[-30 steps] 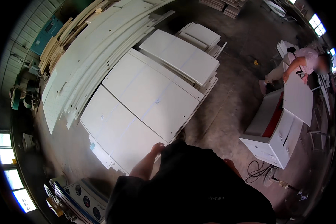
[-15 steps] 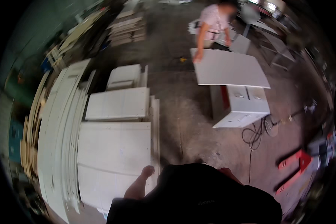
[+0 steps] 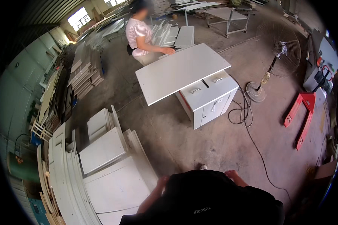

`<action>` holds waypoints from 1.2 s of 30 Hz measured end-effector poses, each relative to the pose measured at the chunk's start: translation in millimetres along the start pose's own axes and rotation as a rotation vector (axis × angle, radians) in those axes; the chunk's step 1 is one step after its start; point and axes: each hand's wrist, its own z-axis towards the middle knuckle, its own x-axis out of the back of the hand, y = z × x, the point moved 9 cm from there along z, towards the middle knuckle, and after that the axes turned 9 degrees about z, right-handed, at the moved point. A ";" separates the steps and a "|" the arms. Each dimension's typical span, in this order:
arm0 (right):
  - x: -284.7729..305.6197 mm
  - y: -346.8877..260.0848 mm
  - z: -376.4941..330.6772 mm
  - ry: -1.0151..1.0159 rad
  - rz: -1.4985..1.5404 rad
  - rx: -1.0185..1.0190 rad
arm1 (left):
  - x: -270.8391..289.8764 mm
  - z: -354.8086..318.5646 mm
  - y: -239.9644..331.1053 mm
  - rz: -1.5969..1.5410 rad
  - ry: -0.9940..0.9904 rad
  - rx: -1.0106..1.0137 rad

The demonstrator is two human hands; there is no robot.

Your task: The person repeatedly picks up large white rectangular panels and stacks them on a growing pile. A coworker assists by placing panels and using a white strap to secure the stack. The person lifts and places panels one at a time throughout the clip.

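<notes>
My left hand (image 3: 162, 182) hangs low at my left side, close to the stacked white panels (image 3: 118, 185), and partly hidden by my black shirt. My right hand (image 3: 232, 174) is at my right side over the bare floor, mostly behind the shirt. I cannot make out the fingers of either hand. Ahead of me a white panel (image 3: 184, 73) lies across the top of a white cabinet (image 3: 208, 103) with metal handles. A co-worker (image 3: 141, 35) in a striped shirt stands behind it, one hand on or just above the panel's far edge.
A red pallet jack (image 3: 302, 112) stands at the right. Near the cabinet, a pedestal fan (image 3: 279, 48) rises beside a looped cable (image 3: 244, 112) that trails across the floor. Long white boards (image 3: 58, 172) line the left, with stacked brown boards (image 3: 87, 71) farther back.
My view has swung up and right, so the cabinet sits nearer the middle and the fan shows fully. The panel appears turned at a slant. My hands have drawn in closer to my body.
</notes>
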 end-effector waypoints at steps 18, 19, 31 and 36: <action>23.7 84.5 -63.5 0.114 0.836 -0.758 | 22.8 189.2 120.8 -0.331 -0.641 0.205; 38.6 81.3 -60.2 0.098 0.736 -0.693 | 20.4 205.3 126.5 -0.330 -0.666 0.207; 186.2 166.2 -34.6 0.521 1.096 -0.961 | -15.1 528.2 164.1 0.023 -0.385 -0.206; 316.1 136.0 -0.3 0.560 1.248 -0.932 | 17.4 595.9 196.8 -0.133 -0.297 -0.190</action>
